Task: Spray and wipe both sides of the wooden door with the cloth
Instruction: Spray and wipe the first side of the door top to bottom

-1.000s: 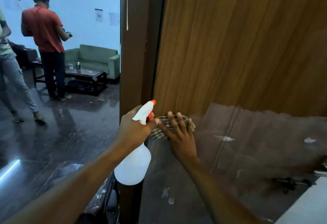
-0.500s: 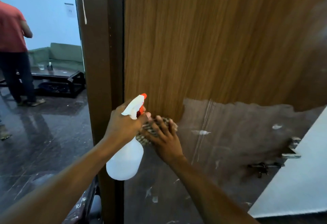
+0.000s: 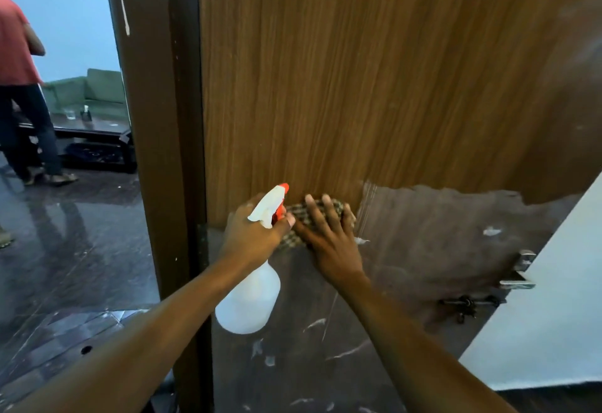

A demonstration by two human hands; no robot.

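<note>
While the wooden door fills most of the view, standing upright with its long axis vertical beside the dark door frame, the work is confined to its lower part near the frame-side edge. A dark mottled band begins just below the hands; whether it belongs to the door or is the floor cannot be told from this angle. The spray bottle hangs from the left hand, whose fingers are curled round its neck under the white and orange trigger head, nozzle aimed up at the wood. Just beside it, the right hand lies on the checked cloth, its fingers straight and spread, pressing the cloth flat to the door face rather than gripping it. From these fingers the bare wood runs upward and to the right, so the right hand is the nearer for the next wiping stroke, probably along the grain.
</note>
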